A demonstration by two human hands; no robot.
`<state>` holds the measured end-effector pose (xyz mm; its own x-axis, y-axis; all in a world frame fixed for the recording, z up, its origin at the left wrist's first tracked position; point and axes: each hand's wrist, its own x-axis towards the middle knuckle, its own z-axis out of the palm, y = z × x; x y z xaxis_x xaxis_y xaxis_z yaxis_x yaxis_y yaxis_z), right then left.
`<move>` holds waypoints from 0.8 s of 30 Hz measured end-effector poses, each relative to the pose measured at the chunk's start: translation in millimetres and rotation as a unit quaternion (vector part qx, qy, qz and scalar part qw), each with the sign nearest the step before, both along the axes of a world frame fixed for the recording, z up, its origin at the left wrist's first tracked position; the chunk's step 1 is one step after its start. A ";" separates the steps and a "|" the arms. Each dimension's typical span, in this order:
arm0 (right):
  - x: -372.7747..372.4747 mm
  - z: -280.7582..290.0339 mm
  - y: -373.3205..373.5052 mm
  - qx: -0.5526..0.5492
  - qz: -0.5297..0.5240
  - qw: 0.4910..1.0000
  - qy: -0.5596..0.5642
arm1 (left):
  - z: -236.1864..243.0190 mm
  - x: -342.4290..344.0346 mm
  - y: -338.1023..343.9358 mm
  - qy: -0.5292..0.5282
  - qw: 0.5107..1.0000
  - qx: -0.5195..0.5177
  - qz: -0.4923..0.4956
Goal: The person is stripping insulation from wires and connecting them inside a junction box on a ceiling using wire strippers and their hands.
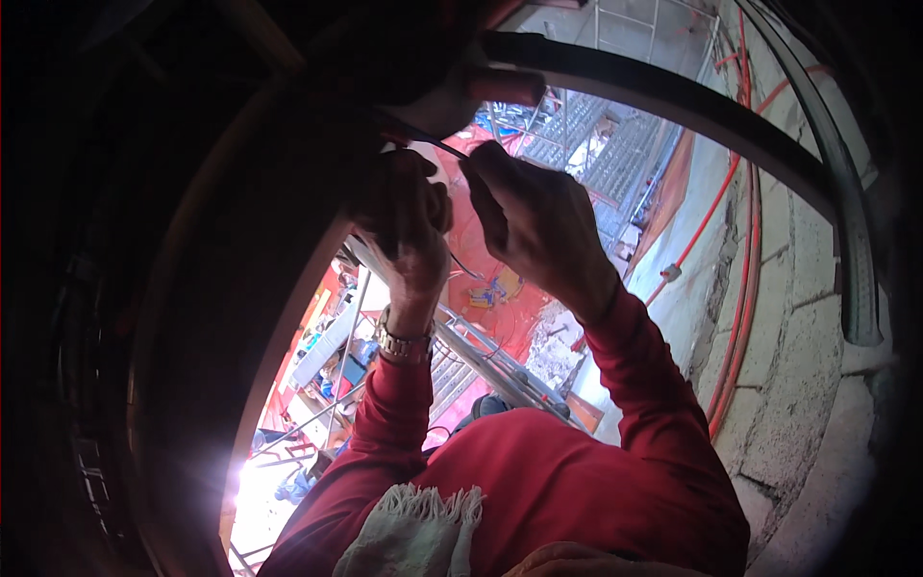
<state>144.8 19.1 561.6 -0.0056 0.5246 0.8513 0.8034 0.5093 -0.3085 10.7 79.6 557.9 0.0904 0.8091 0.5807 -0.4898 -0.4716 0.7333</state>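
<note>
Both arms reach up in red sleeves. My right hand (543, 216) is closed, with thumb and fingers pinched on one end of a thin dark rod or wire (437, 142). That thin piece runs up and left into deep shadow, where its other end is lost. Just left and slightly lower, my left hand (409, 226) has its fingers curled up close to the dark overhead structure (317, 154). Whatever those fingers grip is hidden in shadow. A metal-banded watch (404, 344) circles the left wrist. Above my right hand a reddish tube end (508, 87) sticks out.
A thick dark curved pipe (692, 106) arcs overhead to the right. Red cables (745, 298) run down the pale block wall (803, 356). Far below show scaffold poles (351, 351), metal grating decks (567, 125) and a red floor sheet (490, 317) with a yellow object (492, 291).
</note>
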 end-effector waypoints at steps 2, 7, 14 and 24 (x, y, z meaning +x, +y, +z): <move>-2.6 -9.2 4.4 0.001 0.014 1.000 0.009 | -1.8 3.7 -0.9 -0.006 1.000 0.023 -0.012; -14.6 7.0 10.7 0.026 0.025 0.998 0.041 | -3.3 -1.6 3.9 0.007 1.000 0.026 -0.001; 24.5 -72.1 -13.4 -0.066 0.019 0.995 0.070 | -2.4 7.1 -2.5 0.018 0.999 0.014 0.041; 5.3 -36.6 7.7 -0.027 0.016 0.999 0.035 | -0.3 4.7 0.7 0.031 0.997 0.007 0.063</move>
